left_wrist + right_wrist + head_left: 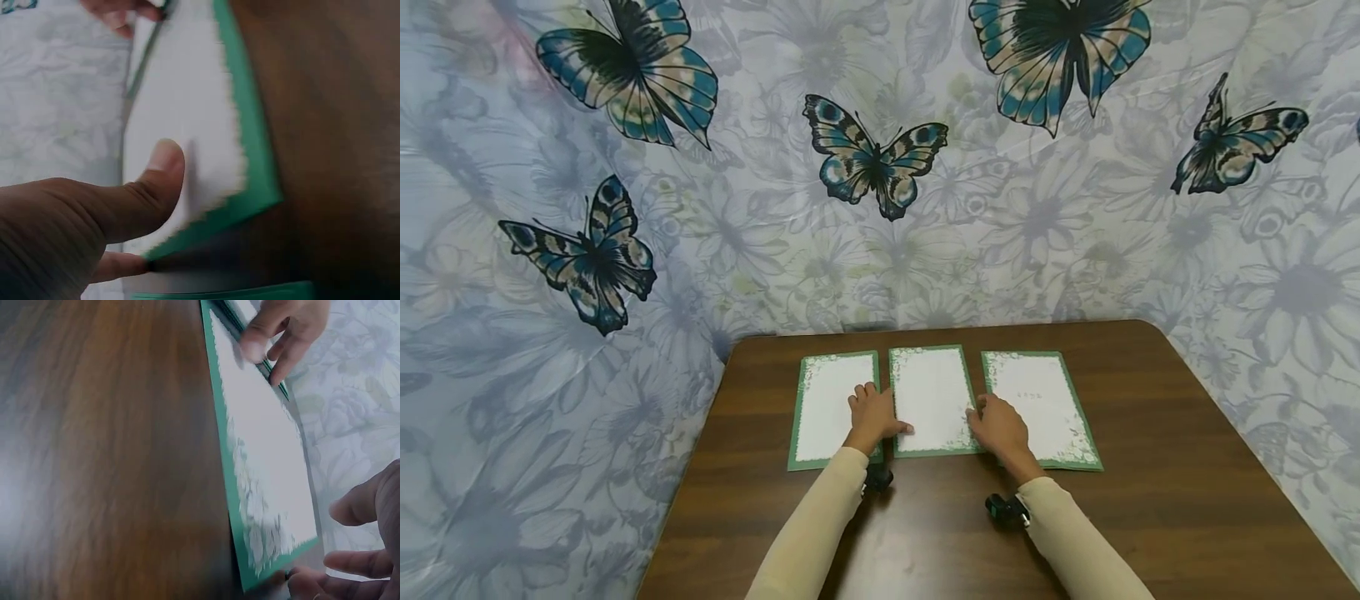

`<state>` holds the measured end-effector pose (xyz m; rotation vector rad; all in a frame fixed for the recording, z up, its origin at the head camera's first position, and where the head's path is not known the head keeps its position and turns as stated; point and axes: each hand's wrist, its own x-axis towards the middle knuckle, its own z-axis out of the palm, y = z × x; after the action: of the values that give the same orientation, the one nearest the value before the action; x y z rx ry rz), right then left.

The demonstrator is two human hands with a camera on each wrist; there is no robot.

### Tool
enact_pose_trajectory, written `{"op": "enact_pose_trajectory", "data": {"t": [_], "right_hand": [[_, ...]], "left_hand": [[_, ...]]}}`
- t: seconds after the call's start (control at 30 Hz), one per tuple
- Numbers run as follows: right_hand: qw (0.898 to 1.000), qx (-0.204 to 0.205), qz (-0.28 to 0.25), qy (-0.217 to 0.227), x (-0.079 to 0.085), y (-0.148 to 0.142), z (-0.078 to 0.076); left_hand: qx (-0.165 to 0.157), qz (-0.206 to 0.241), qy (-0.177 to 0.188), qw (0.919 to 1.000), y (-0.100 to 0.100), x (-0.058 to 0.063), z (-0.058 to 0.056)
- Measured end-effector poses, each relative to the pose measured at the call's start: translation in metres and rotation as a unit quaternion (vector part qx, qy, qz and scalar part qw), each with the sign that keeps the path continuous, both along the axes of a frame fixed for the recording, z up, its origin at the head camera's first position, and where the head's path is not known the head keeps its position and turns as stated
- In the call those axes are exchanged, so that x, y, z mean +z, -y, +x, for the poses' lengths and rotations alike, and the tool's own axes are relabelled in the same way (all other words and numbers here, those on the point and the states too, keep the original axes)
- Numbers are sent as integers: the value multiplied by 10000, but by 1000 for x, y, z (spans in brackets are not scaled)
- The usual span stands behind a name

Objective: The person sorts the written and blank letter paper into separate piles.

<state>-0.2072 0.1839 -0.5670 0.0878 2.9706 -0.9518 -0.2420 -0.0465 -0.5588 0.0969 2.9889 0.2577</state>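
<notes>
Three white sheets with green borders and leafy corner prints lie in a row on the brown table. My left hand is at the left edge of the middle sheet. Its thumb reaches over the white face, and a finger lies by the green edge in the left wrist view. At the opposite edge is my right hand, between the middle sheet and the right sheet. In the right wrist view its thumb and fingers are spread apart close to the border. The left sheet is partly behind my left hand.
A cloth backdrop printed with flowers and butterflies hangs behind the table's far edge. Dark wrist devices sit at both cuffs, the left one and the right one. Narrow gaps separate the sheets.
</notes>
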Motion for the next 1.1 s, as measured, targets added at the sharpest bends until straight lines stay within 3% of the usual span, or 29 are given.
{"op": "enact_pose_trajectory", "data": {"t": [0.17, 0.27, 0.33, 0.43, 0.5, 0.53, 0.6, 0.73, 0.87, 0.93, 1.03, 1.1], "right_hand": [[9993, -256, -163, 211, 2, 5, -7], [9980, -227, -484, 327, -1, 6, -12], [9936, -190, -964, 553, -5, 6, -15], [9754, -254, -1948, 999, -10, 6, -19], [9578, -393, -2621, 1116, -11, 6, -22], [9537, -432, -2770, 1090, -12, 6, -22], [9564, -362, -2762, 875, -14, 6, -24], [9792, -40, -1994, 387, -16, 6, -22], [9856, 144, -1684, 40, -13, 5, -20], [9836, 154, -1789, -172, -11, 5, -20], [9757, 168, -2154, -375, -8, 5, -21], [9686, 167, -2439, -459, -6, 5, -21]], "left_hand": [[-178, -314, -117, 9993, -4, -7, 2], [-234, -531, -88, 9983, -5, -8, 1], [-232, -616, -21, 9978, -5, -9, 1], [-229, -586, 52, 9980, -6, -11, 0], [-237, -552, 54, 9982, -6, -13, 0], [-237, -528, 48, 9983, -5, -14, 0], [-213, -495, 48, 9985, -4, -14, 0], [-132, -324, 17, 9994, -1, -14, 3], [63, 380, -156, 9991, 6, -14, 4], [246, 1028, -310, 9939, 11, -13, 4], [506, 2064, -443, 9762, 21, -12, 3], [650, 2844, -375, 9558, 28, -10, 1]]}}
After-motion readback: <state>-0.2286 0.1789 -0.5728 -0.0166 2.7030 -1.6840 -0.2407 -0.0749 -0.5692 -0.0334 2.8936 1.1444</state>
